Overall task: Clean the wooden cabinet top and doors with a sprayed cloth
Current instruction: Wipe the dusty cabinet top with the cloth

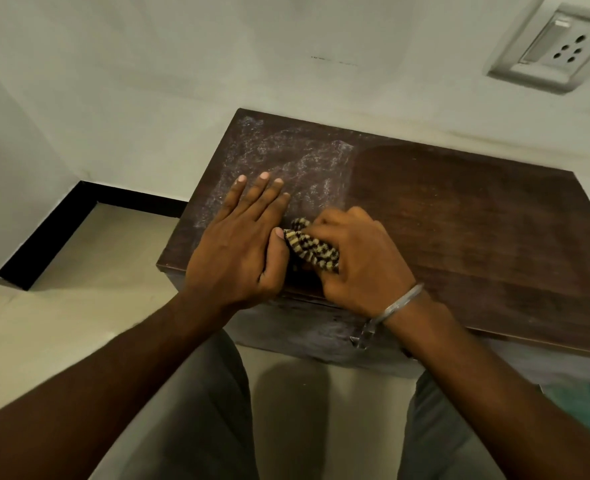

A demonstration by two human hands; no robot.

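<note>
- We see the left hand (234, 240) lying flat on the cabinet top (460, 237), near its front left corner; the fingers are straight and spread a little, holding nothing; the thumb tip touches the cloth (312, 249).
- The right hand (356, 265) is just beside the left, at the front edge of the top; its fingers are curled round the cloth and grip it in a bunch; a striped dark-and-pale fold shows between thumb and fingers.
- The cloth rests on the top, near the front edge, left of the middle.
- A metal bangle (402, 303) sits on the right wrist.
- The left part of the top bears a pale, streaky film (286, 157), reaching to the back left corner; the right part looks darker and plain brown.
- Below the front edge we see the cabinet front (304, 330), greyish and smudged; whether this is a door we cannot tell.
- On the wall (148, 81) behind the back right corner there is a socket (550, 46); a black skirting (61, 230) runs along the floor (79, 306) to the left of the cabinet.
</note>
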